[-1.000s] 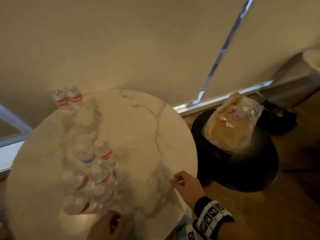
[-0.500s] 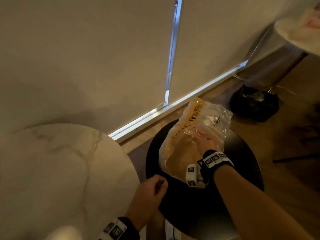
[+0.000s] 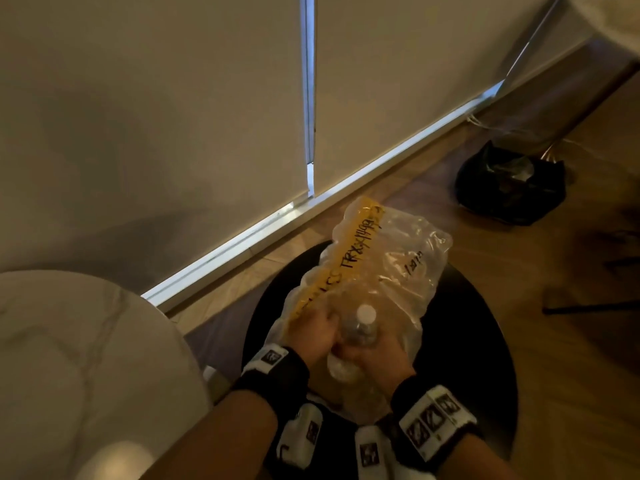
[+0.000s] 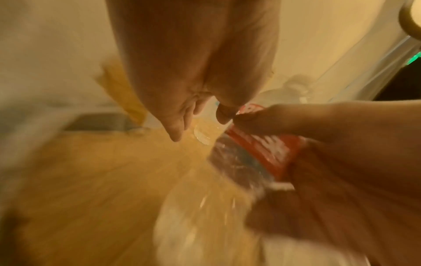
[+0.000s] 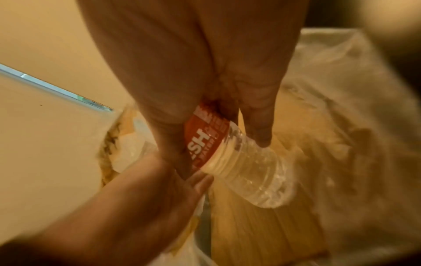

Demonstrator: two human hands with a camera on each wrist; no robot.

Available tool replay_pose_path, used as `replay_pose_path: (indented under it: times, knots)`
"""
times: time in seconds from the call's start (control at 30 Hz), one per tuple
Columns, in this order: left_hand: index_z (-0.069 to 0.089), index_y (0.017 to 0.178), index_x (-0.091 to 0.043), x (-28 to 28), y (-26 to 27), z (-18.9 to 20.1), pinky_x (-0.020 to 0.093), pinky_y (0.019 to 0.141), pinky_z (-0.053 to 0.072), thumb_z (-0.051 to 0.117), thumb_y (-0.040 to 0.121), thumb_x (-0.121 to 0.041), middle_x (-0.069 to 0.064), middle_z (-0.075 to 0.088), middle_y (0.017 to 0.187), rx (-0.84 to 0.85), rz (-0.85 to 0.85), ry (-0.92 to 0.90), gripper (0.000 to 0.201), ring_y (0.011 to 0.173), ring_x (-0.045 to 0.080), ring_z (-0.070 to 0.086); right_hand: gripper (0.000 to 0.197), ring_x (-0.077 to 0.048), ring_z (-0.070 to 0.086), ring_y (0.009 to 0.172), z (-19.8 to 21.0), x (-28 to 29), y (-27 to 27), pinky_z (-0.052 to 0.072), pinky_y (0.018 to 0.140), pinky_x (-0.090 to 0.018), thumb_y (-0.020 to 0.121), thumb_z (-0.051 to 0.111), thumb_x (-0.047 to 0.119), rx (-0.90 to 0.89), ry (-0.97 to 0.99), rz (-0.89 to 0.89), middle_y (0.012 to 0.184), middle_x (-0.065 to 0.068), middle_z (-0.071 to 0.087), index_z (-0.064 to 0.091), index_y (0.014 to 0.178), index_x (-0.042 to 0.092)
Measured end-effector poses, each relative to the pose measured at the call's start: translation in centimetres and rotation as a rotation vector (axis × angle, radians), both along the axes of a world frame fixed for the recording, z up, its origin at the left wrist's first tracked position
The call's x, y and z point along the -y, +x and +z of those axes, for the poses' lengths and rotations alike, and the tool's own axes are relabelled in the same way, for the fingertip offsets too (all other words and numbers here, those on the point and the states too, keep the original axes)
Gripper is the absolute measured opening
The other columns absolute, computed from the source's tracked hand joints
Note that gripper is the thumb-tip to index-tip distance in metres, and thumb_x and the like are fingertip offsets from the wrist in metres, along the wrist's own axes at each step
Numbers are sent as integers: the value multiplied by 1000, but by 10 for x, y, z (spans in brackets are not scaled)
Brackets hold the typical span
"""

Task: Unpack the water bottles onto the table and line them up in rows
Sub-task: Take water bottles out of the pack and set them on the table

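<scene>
Head view shows both hands low over a plastic pack (image 3: 377, 271) that lies on a round black stool (image 3: 478, 341). The right hand (image 3: 377, 358) has its fingers curled round a water bottle (image 3: 360, 330) at the red label; in the right wrist view the thumb and fingers (image 5: 257, 111) clasp the label and the clear lower body of the bottle (image 5: 257, 172) points away from the camera, over the pack. The bottle's white cap shows between the two hands in the head view, so the bottle is partly out of the wrap and not on the bench. The left hand (image 3: 313, 336) rests on the pack just beside the bottle, against the yellow strip (image 3: 343, 258) with black writing. In the left wrist view its fingers (image 4: 177, 122) are bent and point down at the wrap, but the picture is blurred and it is not possible to tell if they pinch the plastic or only press it. The marble bench (image 3: 79, 358) stands to the left of the stool, its round edge near the left forearm, with a narrow gap of wooden floor between. A black bag (image 3: 509, 188) lies on the floor farther right, well apart from the stool.
</scene>
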State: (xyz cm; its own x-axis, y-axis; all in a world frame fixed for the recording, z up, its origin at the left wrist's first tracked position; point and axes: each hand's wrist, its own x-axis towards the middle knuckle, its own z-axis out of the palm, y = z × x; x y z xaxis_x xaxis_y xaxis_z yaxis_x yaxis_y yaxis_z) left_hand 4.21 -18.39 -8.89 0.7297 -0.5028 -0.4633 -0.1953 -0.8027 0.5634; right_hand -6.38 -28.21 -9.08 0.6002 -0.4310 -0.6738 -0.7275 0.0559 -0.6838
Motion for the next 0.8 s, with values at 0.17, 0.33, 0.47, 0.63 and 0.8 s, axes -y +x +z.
replay_pose_path:
  times: [0.17, 0.33, 0.47, 0.63, 0.8]
  knots:
    - [61, 128, -20, 30, 24, 23, 25, 94, 33, 57, 98, -35, 2, 62, 127, -262, 148, -243, 34, 120, 21, 54, 52, -21, 69, 110, 18, -19, -40, 54, 97, -36, 70, 87, 11, 120, 304, -33, 113, -2, 76, 69, 118, 18]
    - [58, 133, -7, 46, 36, 13, 20, 68, 42, 55, 99, -27, 10, 63, 128, -567, 453, -260, 40, 99, 17, 54, 52, -19, 70, 108, 27, 10, -73, 53, 96, -35, 72, 88, 9, 208, 244, -68, 113, -2, 76, 67, 119, 15]
    - [59, 78, -31, 45, 33, 6, 9, 56, 37, 57, 97, -32, -12, 53, 77, -459, 344, -240, 19, 70, 7, 52, 46, -18, 72, 103, 42, 22, -79, 57, 91, -27, 76, 79, -4, 271, 214, -76, 110, -3, 77, 67, 117, 10]
    - [63, 106, -17, 29, 10, 18, 34, 82, 54, 64, 91, -36, 3, 66, 101, 88, -113, 54, 24, 95, 21, 64, 50, -15, 72, 104, 53, 22, -79, 57, 92, -34, 74, 83, 8, 302, 114, -64, 112, -1, 76, 65, 120, 14]
    - [51, 127, -28, -25, -20, 35, 43, 103, 48, 72, 75, -45, -3, 60, 129, 89, -271, -12, 59, 120, 21, 57, 58, -14, 70, 107, 67, 7, -86, 54, 97, -45, 71, 88, 26, 301, -3, 23, 114, 1, 74, 63, 123, 21]
